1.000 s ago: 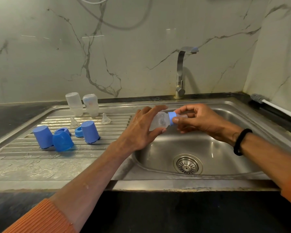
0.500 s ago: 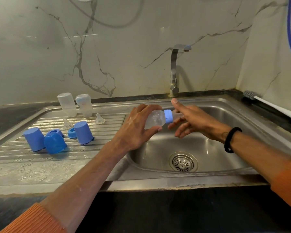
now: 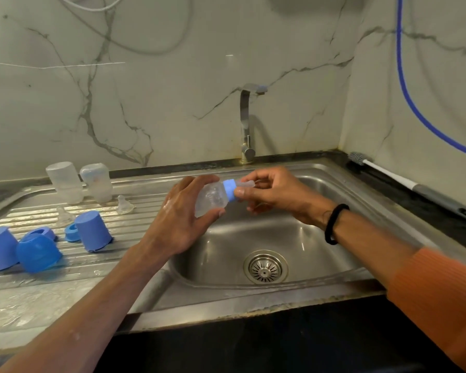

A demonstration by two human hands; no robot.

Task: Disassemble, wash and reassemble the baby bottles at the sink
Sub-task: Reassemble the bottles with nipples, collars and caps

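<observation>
A small clear baby bottle [image 3: 211,199] is held on its side above the sink basin [image 3: 320,238], its base pointing left and its neck pointing right. A blue screw ring [image 3: 230,190] is seated on the neck, and a clear nipple [image 3: 246,184] projects from the ring toward the right. Droplets are seen inside the cloudy body.

The bottle body is gripped by the left hand [image 3: 178,219], with the fingers curled over the top and the thumb pressed underneath. The ring is pinched by the thumb and fingers of the right hand [image 3: 275,195], the remaining fingers being loosely curled below it. A black band [image 3: 334,224] is worn on the right wrist, and orange sleeves cover both forearms near the elbows.

To the left of the left hand, on the ribbed draining board [image 3: 135,211], two inverted clear bottles [image 3: 65,183], loose nipples, blue rings and three blue caps [image 3: 92,230] are laid out. Beyond the right hand a tap [image 3: 246,125] is mounted, and a bottle brush [image 3: 404,181] is laid on the counter to its right.
</observation>
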